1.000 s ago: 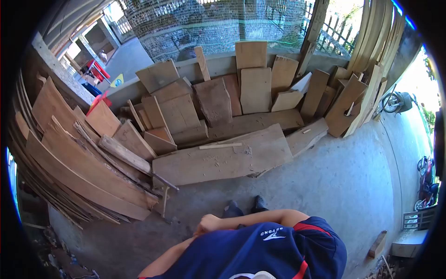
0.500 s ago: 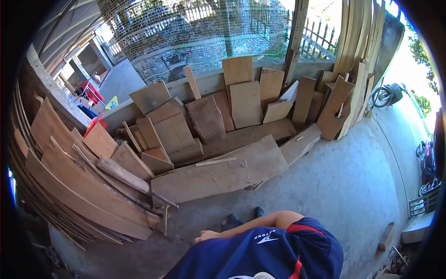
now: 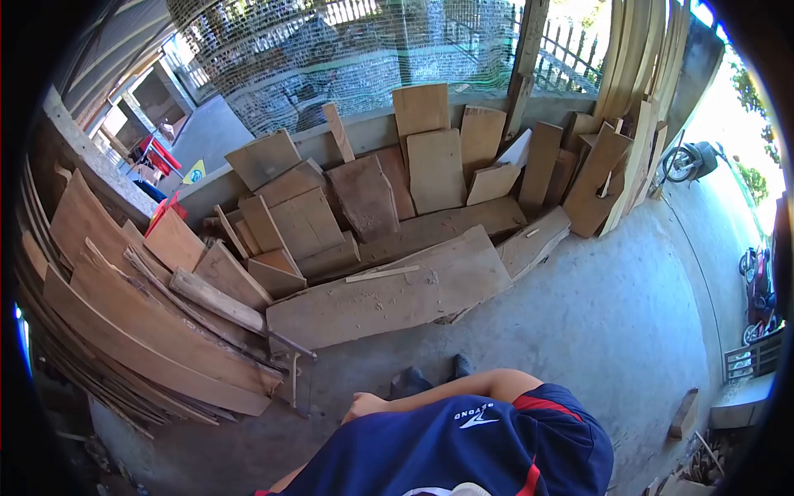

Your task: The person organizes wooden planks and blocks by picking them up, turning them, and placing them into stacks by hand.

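Note:
My right arm crosses in front of the navy shirt, its elbow bent. At its end my right hand is closed, fingers curled in; whatever they may hold is hidden. Of my left arm only a strip of skin shows at the bottom edge, and the left hand is out of sight. Neither arm touches the wood in front. Nearest to the right hand are my dark shoes on the concrete floor and a metal stand by the plank pile.
A wide plank lies ahead with a thin strip on it. Boards lean along the low wall. Long curved planks are stacked at left, tall ones stand at right. A wood block rests at lower right.
The view has tipped slightly downward, so the boards sit higher in the picture. My right hand appears a little higher, and more of the left arm shows.

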